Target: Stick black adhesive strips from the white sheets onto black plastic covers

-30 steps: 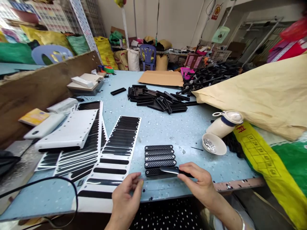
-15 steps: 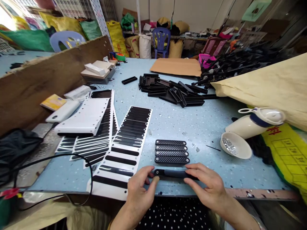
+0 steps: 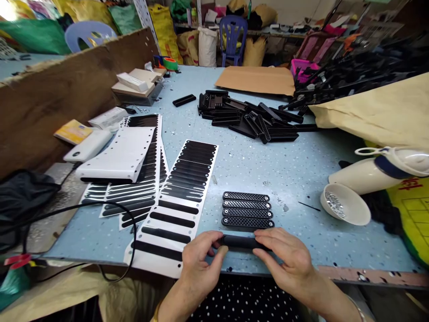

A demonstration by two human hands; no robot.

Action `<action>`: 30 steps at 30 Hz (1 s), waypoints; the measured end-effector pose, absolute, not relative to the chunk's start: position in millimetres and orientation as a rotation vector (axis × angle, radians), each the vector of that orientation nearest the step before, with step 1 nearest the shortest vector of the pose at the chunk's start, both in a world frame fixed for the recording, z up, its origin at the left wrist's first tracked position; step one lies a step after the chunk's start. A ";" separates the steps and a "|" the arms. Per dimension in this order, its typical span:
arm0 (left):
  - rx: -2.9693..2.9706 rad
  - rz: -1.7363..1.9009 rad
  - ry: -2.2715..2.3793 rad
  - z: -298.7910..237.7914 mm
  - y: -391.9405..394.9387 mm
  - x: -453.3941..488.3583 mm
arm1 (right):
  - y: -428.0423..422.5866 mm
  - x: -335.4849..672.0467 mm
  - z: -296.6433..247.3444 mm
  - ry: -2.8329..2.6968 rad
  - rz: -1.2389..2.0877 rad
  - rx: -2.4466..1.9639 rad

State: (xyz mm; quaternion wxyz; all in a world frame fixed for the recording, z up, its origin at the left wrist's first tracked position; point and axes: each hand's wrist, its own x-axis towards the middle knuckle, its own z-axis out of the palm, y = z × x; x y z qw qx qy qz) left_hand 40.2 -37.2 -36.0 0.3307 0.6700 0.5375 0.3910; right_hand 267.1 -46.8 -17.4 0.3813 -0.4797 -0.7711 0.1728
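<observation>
A long black bar (image 3: 239,242) with rounded ends lies level between my two hands, close to the table's front edge. My left hand (image 3: 204,259) pinches its left end between thumb and fingers. On the other end, the thumb and fingers of my right hand (image 3: 284,255) are closed, covering that tip. Just beyond the bar, several black bars with a diamond-pattern face (image 3: 247,212) and a small silver dot at each end lie side by side in a stack. Left of my hands is a white sheet of black strip stickers (image 3: 170,215), some spots on it bare.
More sticker sheets (image 3: 115,154) overlap at the left, near a black cable (image 3: 132,219). A heap of black bars (image 3: 248,117) lies farther back, before a cardboard sheet (image 3: 256,80). At right are a white bowl (image 3: 360,210) of small silver pieces and a cream bottle (image 3: 363,174).
The view has tilted down and turned slightly left, so the table things sit differently in the picture. Both hands keep their hold on the black bar; my fingers have shifted a little along it.
</observation>
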 end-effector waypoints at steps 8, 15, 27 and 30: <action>1.691 1.022 1.414 -35.5 -37.4 40.5 | -46.8 265.9 -20.4 -1.989 0.481 -1.219; 1.764 1.081 1.381 -36.7 -37.0 40.8 | -47.6 264.4 -25.7 -1.992 0.508 -1.222; 1.812 1.089 1.356 -38.1 -37.2 38.4 | -47.3 262.8 -26.1 -1.985 0.499 -1.205; 1.802 1.105 1.346 -40.3 -37.4 38.1 | -47.8 263.1 -26.5 -1.994 0.487 -1.200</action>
